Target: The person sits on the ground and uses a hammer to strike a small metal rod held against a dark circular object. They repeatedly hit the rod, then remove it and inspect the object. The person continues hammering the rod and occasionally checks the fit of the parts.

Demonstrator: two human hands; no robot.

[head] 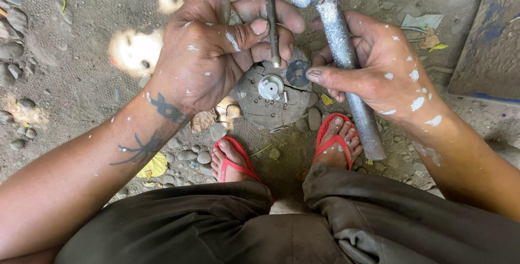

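My left hand point(216, 47) grips a thin dark metal rod point(272, 31) held nearly upright, its tip resting on a round wooden block point(268, 107) on the ground. Beside the tip lie a small silver cap-shaped part point(270, 86) and a dark round disc point(298, 72). My right hand point(379, 71) holds the silver-painted metal handle of a hammer point(346, 63). The hammer's head is raised near the top of the view, just right of the rod. That hand's thumb tip touches the disc's edge. Both hands are flecked with white paint.
I squat with my feet in red flip-flops point(336, 136) just behind the block on dirt ground strewn with pebbles point(203, 157) and dry leaves. A blue-stained slab point(490, 47) lies at the right edge. My dark trousers fill the bottom of the view.
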